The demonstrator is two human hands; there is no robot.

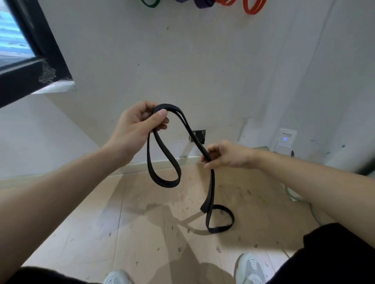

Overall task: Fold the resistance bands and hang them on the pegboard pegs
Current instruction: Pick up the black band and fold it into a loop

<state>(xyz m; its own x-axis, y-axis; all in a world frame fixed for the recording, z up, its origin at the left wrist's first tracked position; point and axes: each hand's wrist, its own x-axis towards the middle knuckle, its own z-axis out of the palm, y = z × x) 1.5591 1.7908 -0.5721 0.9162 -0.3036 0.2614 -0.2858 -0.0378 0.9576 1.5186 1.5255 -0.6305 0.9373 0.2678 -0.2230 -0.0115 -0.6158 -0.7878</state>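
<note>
- The left hand [140, 123] was raised and curled round the top bend of the black band [191, 129], thumb pressing the doubled strands against the fingers.
- The right hand [225, 155], lower and near it, pinched a doubled stretch of the same band between thumb and fingertips.
- Between and below the hands the band hung in the air: one loop drooped from the left hand, and a long tail fell from the right hand and curled into a second loop above the floor [142, 223].
- Judged from that, folding was partly done; the tail was not yet gathered, and hanging was left.
- Up the wall [203, 71], a green band [150, 2], purple bands [203, 4] and red bands [254, 9] already hung, cut off by the picture's top edge; pegs and pegboard were out of view.
- Count: one black band in hand, two hands on it; three colours hung, number of loops unclear; two shoes [250, 267].
</note>
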